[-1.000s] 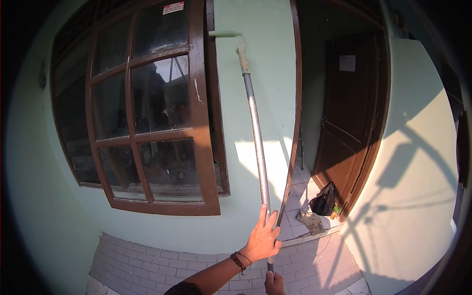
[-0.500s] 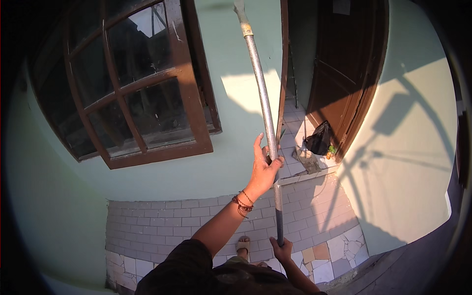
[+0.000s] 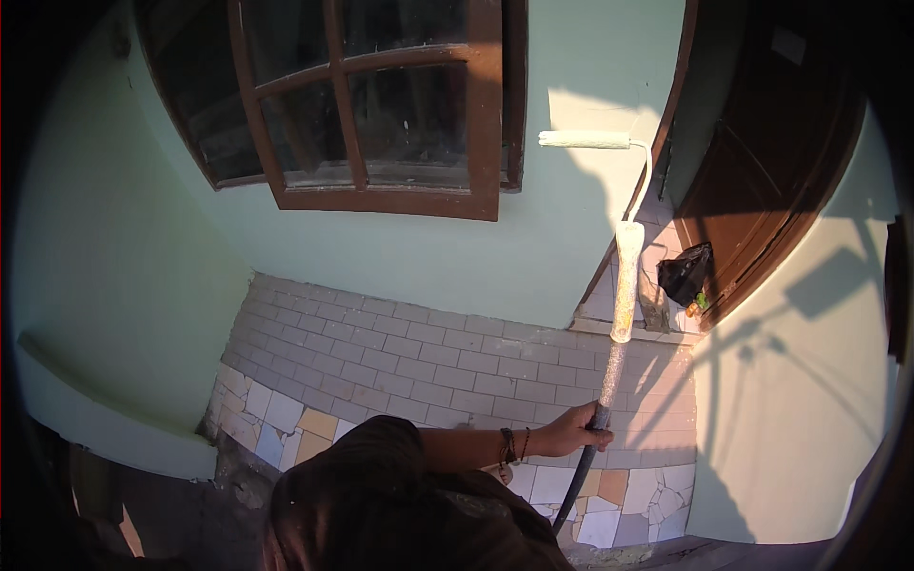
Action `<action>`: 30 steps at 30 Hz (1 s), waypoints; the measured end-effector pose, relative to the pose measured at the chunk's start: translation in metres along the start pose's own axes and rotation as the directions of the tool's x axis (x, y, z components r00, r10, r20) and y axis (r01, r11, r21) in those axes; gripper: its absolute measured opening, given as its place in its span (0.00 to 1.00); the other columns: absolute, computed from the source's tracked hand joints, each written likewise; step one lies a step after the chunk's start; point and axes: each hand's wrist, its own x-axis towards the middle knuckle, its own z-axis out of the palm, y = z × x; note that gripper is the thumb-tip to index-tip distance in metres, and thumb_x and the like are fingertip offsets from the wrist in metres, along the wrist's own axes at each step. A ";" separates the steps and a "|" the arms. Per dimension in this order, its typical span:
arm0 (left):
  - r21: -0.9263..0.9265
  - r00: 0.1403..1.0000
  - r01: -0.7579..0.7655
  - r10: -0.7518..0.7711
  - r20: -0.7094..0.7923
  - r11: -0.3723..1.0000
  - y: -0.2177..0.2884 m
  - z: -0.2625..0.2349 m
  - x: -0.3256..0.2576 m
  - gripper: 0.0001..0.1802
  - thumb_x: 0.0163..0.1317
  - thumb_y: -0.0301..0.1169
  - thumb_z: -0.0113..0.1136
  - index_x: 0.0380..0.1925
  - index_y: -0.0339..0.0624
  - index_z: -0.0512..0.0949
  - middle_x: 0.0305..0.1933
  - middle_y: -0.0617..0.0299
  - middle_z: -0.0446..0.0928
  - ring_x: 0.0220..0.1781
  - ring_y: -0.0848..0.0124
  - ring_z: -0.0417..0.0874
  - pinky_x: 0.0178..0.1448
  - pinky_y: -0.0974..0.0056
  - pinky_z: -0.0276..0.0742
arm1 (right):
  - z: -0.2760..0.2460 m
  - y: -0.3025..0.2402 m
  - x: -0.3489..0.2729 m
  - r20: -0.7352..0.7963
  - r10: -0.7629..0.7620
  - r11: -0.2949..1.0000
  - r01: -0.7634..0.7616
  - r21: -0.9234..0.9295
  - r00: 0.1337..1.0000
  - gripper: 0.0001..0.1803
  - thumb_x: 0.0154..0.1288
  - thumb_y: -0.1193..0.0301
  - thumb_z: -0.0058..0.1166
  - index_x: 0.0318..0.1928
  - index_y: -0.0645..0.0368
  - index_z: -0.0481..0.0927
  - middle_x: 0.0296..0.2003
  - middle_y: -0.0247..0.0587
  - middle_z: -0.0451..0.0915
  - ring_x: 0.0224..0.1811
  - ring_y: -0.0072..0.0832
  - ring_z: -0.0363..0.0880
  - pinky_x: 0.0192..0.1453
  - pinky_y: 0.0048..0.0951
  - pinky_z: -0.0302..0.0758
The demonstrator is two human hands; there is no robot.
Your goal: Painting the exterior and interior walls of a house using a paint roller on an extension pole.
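My left hand, with braided bracelets at the wrist, is wrapped round the long metal pole of a paint roller. The pole's lower part is dark, and it runs down out of sight behind my body. At its top sits a paint-smeared handle, from which a bent wire frame leads to a whitish roller sleeve. The sleeve lies level in front of the pale green wall; whether it touches the wall I cannot tell. My right hand does not show.
A brown-framed window stands ajar at the upper left. To the right, a brown door is open, with a black plastic bag and a cloth by the sill. Grey tiles cover the floor, edged with broken-tile paving.
The roller has come down, so its sleeve now shows. My left hand has moved lower and closer to me along with the pole. My right hand has left the view, which has shifted leftward.
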 end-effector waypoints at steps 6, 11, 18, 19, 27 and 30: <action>-0.028 0.992 -0.122 0.123 0.035 0.992 0.041 0.012 -0.034 0.10 0.63 0.28 0.56 0.34 0.42 0.64 0.29 0.68 0.69 0.33 0.79 0.73 0.41 0.69 0.73 | -0.043 -0.067 0.057 0.027 -0.308 0.925 0.306 -0.224 0.951 0.25 0.53 0.49 0.57 0.33 0.62 0.83 0.28 0.54 0.81 0.34 0.48 0.81 0.40 0.42 0.76; 0.158 0.933 -0.355 0.360 0.001 0.921 0.076 0.011 -0.079 0.13 0.62 0.33 0.58 0.35 0.39 0.65 0.26 0.70 0.69 0.30 0.81 0.67 0.36 0.70 0.67 | -0.049 -0.124 0.084 0.009 -0.456 0.849 0.438 -0.295 0.890 0.26 0.55 0.49 0.56 0.33 0.62 0.82 0.27 0.53 0.81 0.33 0.47 0.81 0.40 0.42 0.76; 0.264 0.891 -0.281 0.353 -0.285 0.923 0.118 -0.003 -0.187 0.13 0.57 0.32 0.65 0.35 0.39 0.71 0.27 0.64 0.76 0.31 0.76 0.77 0.35 0.67 0.74 | -0.010 -0.200 0.084 -0.031 -0.578 0.784 0.544 -0.300 0.815 0.26 0.56 0.48 0.54 0.34 0.62 0.82 0.27 0.52 0.81 0.32 0.47 0.80 0.39 0.43 0.75; 0.278 0.886 -0.285 0.363 -0.289 0.917 0.120 -0.005 -0.199 0.13 0.57 0.32 0.65 0.35 0.39 0.71 0.27 0.64 0.76 0.31 0.76 0.77 0.35 0.67 0.74 | -0.005 -0.204 0.083 -0.032 -0.588 0.776 0.552 -0.305 0.808 0.26 0.57 0.48 0.54 0.34 0.62 0.82 0.27 0.51 0.81 0.32 0.47 0.80 0.38 0.43 0.75; 0.398 0.847 -0.288 0.425 -0.318 0.871 0.139 -0.007 -0.267 0.14 0.53 0.34 0.69 0.30 0.40 0.72 0.23 0.66 0.75 0.26 0.76 0.74 0.31 0.68 0.72 | 0.020 -0.218 0.074 -0.044 -0.632 0.735 0.580 -0.350 0.774 0.27 0.59 0.47 0.52 0.35 0.62 0.81 0.26 0.50 0.80 0.31 0.46 0.80 0.37 0.43 0.74; 0.410 0.829 -0.300 0.448 -0.336 0.861 0.132 -0.015 -0.279 0.15 0.51 0.33 0.70 0.30 0.40 0.72 0.22 0.67 0.73 0.26 0.78 0.73 0.30 0.68 0.71 | 0.025 -0.223 0.072 -0.044 -0.643 0.723 0.586 -0.366 0.765 0.27 0.59 0.47 0.51 0.35 0.62 0.81 0.26 0.50 0.80 0.31 0.46 0.79 0.37 0.43 0.74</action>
